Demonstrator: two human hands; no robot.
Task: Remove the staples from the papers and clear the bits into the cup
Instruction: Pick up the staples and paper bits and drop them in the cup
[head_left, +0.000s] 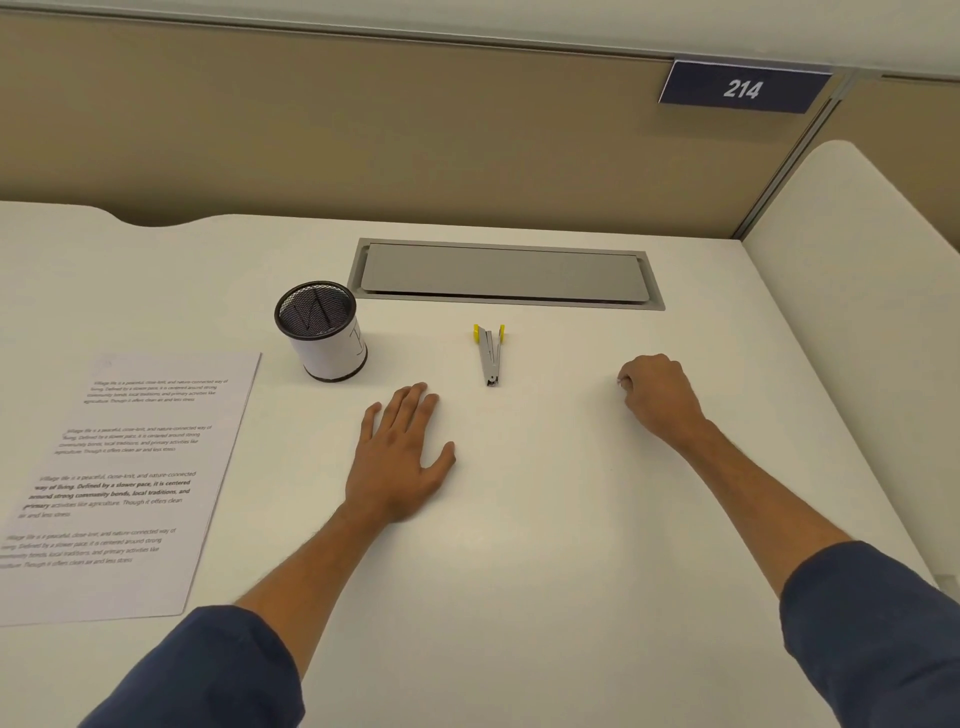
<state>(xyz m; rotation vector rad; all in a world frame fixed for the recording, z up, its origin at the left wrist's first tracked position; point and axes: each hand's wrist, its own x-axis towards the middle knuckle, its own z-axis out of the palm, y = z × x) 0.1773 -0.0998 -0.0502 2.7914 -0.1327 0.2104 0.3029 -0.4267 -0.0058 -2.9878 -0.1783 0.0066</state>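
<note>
My left hand (402, 452) lies flat on the white desk (545, 519) with straight fingers, just below and right of the cup. The cup (321, 330) is a black mesh holder wrapped in white paper and stands upright. A grey staple remover with yellow grips (490, 353) lies between my hands, jaws pointing toward me. My right hand (657, 397) rests on the desk to the right with curled fingers, pinching a tiny pale staple bit (620, 382) at the fingertips. A printed paper sheet (124, 478) lies flat at the left.
A grey cable hatch (506, 273) is set into the desk behind the staple remover. A tan partition wall with a blue "214" sign (743, 88) stands at the back. A white side panel (857, 312) borders the desk's right side.
</note>
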